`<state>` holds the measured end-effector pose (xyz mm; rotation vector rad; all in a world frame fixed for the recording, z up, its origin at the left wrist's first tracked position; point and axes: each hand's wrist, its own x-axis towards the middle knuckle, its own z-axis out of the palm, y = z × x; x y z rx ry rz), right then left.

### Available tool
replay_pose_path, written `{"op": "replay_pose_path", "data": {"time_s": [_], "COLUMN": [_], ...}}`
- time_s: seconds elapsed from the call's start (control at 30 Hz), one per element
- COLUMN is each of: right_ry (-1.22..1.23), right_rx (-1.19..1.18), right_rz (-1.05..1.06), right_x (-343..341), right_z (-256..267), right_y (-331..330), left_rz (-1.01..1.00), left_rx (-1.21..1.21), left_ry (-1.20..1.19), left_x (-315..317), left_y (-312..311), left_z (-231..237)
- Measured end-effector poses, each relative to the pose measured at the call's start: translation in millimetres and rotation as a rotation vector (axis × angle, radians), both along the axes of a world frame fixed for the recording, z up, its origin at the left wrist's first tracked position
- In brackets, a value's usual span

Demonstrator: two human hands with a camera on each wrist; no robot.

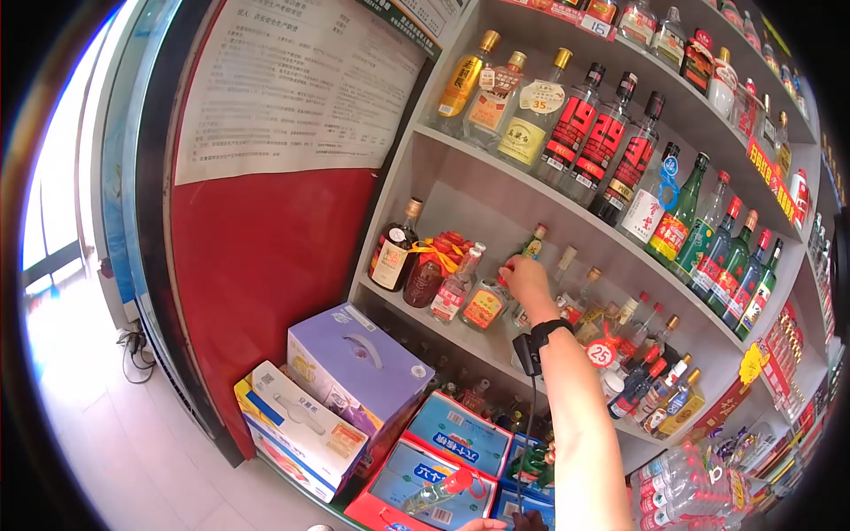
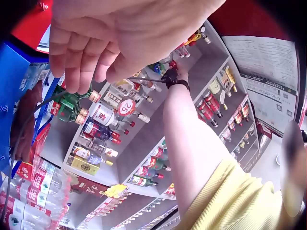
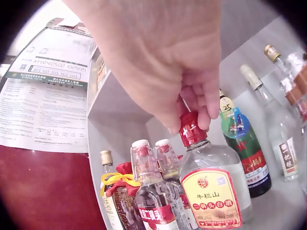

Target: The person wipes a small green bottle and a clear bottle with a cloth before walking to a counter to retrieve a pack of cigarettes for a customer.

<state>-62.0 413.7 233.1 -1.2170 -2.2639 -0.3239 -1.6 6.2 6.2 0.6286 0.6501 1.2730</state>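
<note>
One clear-glass bottle point(image 3: 211, 199), red-bordered label outward, is directly below our right hand point(image 3: 160, 57), whose thumb and fingers pinch its red cap point(image 3: 193, 130). The bottle's long axis drops from that grip, close to upright; we cannot tell whether its base touches the shelf point(image 1: 460, 334). Our left hand point(image 2: 120, 40), well apart from the bottle, lower and nearer to us, shows its palm, fingers loosely bent around nothing we can see. Whatever fills the bottle looks clear, its level impossible for us to read. Just to its left stand two bottles with white stoppers point(image 3: 156, 199), then a dark jar point(image 1: 422, 285) dressed in red cloth and yellow ribbon, then a gold-capped bottle point(image 1: 392, 257) holding something dark. To its right, we see a green bottle point(image 3: 249, 160) wearing a round blue tag, and beyond, a pale-capped bottle point(image 3: 277, 124). Below it and toward us, a small bottle point(image 1: 431, 496) shows over a blue carton point(image 1: 460, 434); below it and left, a purple carton point(image 1: 390, 385) hides its contents
</note>
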Motion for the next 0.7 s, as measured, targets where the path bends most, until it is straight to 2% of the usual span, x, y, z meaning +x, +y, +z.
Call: {"op": "replay_pose_path", "data": {"time_s": [0.37,0.47,0.7], "right_ry": [0.026,0.006,0.011], "right_rx": [-0.092,-0.048,-0.107], "right_rz": [0.018,0.041,0.034], "right_x": [-2,-4,-7], "right_z": [-4,-8,-11], "right_y": [8,12,18], "left_rz": [0.035,0.029,0.033], "left_rx": [-0.012,-0.002,0.014], "left_ry": [-0.054,-0.090,-0.048], "left_x": [7,6,5], "left_y": [6,7,8], "left_z": [-5,-2,-2]}}
